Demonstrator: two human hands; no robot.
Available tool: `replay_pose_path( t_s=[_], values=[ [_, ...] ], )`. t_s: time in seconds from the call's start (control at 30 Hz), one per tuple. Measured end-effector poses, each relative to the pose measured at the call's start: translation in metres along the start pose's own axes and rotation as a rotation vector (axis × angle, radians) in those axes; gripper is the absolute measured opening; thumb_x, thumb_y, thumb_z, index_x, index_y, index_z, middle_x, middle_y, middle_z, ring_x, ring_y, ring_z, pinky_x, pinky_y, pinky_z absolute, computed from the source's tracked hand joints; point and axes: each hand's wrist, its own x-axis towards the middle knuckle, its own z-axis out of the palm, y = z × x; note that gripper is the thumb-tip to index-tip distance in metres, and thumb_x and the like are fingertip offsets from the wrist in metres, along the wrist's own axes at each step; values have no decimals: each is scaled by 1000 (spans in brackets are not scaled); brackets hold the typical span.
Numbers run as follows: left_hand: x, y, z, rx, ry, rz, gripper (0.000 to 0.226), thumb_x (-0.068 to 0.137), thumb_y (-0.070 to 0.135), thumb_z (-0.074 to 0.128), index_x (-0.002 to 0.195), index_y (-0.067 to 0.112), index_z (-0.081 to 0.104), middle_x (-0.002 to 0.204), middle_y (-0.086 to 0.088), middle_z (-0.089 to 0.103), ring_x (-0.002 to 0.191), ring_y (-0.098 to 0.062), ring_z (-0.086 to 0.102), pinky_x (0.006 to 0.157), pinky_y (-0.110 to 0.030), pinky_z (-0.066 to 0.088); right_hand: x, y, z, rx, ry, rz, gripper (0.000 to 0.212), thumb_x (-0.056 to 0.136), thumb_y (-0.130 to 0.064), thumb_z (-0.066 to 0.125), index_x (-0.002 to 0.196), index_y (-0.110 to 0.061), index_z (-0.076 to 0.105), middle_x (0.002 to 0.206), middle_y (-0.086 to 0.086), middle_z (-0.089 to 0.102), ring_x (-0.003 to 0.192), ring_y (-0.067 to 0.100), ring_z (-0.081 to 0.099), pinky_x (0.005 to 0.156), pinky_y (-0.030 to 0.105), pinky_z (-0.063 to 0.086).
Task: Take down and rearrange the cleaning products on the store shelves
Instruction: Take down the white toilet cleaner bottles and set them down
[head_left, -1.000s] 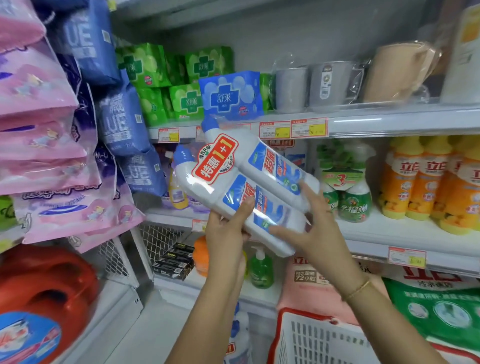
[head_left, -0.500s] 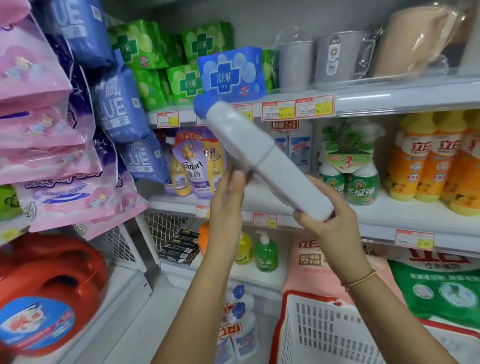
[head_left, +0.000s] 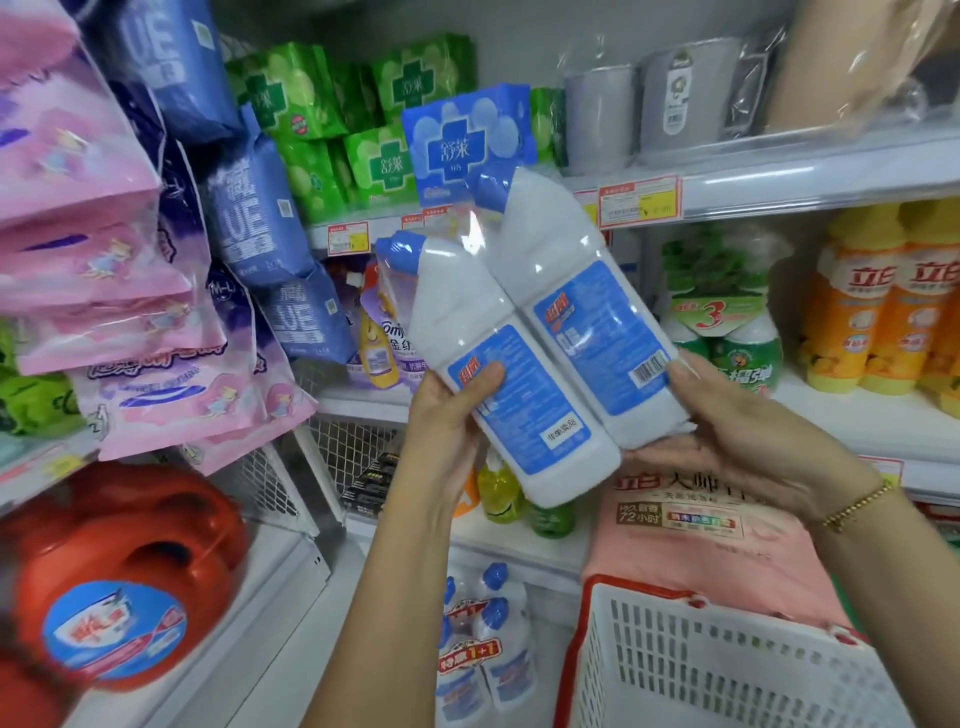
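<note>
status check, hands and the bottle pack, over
Left hand and right hand both grip the twin-pack of cleaner bottles, back labels facing camera. Held off the shelves. White basket lower right.

— What's ahead?
— White metal shelves before me, grey back wall above the top tier.
— Left corner?
— Wire mesh divider; price tags along the shelf edge.

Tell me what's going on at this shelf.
A person holds a shrink-wrapped twin pack of white, blue-capped cleaner bottles up in front of the shelves, with the back labels facing the camera. The left hand grips its left side. The right hand holds its right side and base. A matching pack stands lower down, left of a white basket.
</note>
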Motion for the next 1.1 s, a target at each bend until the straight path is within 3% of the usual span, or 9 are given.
replay_pose_path(
  t_s=[0.1,0.23,0.3,0.37,0.5,0.63,0.8,1.0,1.1],
  values=[
    [-3,-5,16,-32,111,56,41,70,7,74,109,13,61,101,-6,73,94,-22,69,80,-39,59,-5,2,13,-437,213,-185,52,91,-35,54,138,-41,35,127,-13,58,104,7,62,72,16,54],
    [-5,-13,41,-34,240,138,37,77,8,71,109,20,60,108,-4,71,104,-23,66,85,-37,57,-17,44,49,-804,435,-427,103,67,-40,79,146,-46,12,157,-6,-10,125,-16,29,95,8,37],
    [-6,-15,50,-37,255,154,29,85,4,64,108,22,60,110,-6,70,106,-24,65,90,-40,55,-14,63,64,-982,482,-563,103,68,-37,79,146,-44,12,155,0,-23,139,-3,17,99,11,31],
    [-9,-15,53,-15,225,157,34,85,6,65,116,19,59,114,-7,69,104,-22,66,87,-41,57,-7,70,67,-1050,541,-661,99,71,-29,80,145,-43,16,157,5,-16,142,12,19,103,22,34],
    [-7,-9,43,1,-24,114,76,59,43,87,123,20,53,114,-2,67,99,-17,68,75,-32,57,-8,55,60,-821,569,-665,88,69,-19,77,141,-41,32,154,5,17,128,-10,21,97,-4,22],
    [7,-8,32,72,-99,-58,114,31,75,80,128,24,49,115,4,65,106,-16,66,90,-37,55,-23,36,44,-497,466,-570,75,64,-13,63,132,-40,47,130,-13,52,112,-4,50,87,8,42],
    [19,-19,5,177,-94,-157,48,60,38,79,98,17,58,76,10,72,70,-4,67,72,-25,50,-34,46,27,66,74,-215,67,76,16,54,129,-25,54,123,11,63,111,40,59,84,43,55],
    [20,10,-39,98,-82,-170,76,49,49,91,114,17,69,116,-7,70,105,-22,66,80,-38,57,-33,35,41,175,-131,-7,41,78,-3,60,117,-15,57,112,17,67,87,39,68,63,32,58],
    [22,36,-41,-4,-59,-312,81,37,41,96,108,13,70,105,-9,73,94,-22,71,74,-39,59,-25,13,56,189,-128,61,45,75,-31,58,116,-12,56,102,19,70,75,34,71,59,32,59]
  ],
)
